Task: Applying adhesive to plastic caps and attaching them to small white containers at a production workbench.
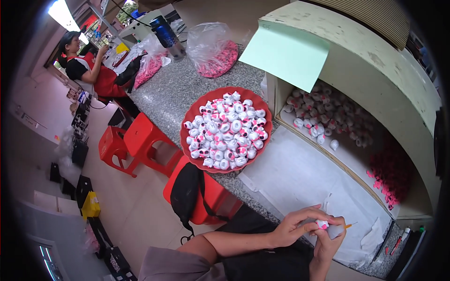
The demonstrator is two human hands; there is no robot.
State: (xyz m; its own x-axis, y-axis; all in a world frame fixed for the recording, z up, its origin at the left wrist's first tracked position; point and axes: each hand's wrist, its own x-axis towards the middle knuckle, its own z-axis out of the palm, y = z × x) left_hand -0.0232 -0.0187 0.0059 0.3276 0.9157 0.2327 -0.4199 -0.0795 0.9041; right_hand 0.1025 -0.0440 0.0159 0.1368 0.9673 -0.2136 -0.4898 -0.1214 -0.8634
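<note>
My left hand [299,226] is closed, its thumb and fingers pinching a small white and pink figure [322,225]. Against it, my right hand [323,246] is curled, its fingertips touching or nearly touching the same piece. A pale, translucent object [335,231], perhaps a small bottle, sits in the right hand's grip, largely covered by fingers. From that side an orange tip [348,226] with a thin needle-like end sticks out to the right. Both hands are over the white sheet [290,164] on the counter. Left of the sheet, a red scalloped bowl [187,157] is heaped with similar white and pink pieces [227,129].
An open-fronted shelf [337,159] on the right holds more pieces and dark pink bits [389,178]. Clear bags of pink pieces [218,58] and a blue bottle [166,36] stand farther back. Red stools [145,140] line the left; a person in a red apron [105,82] works beyond.
</note>
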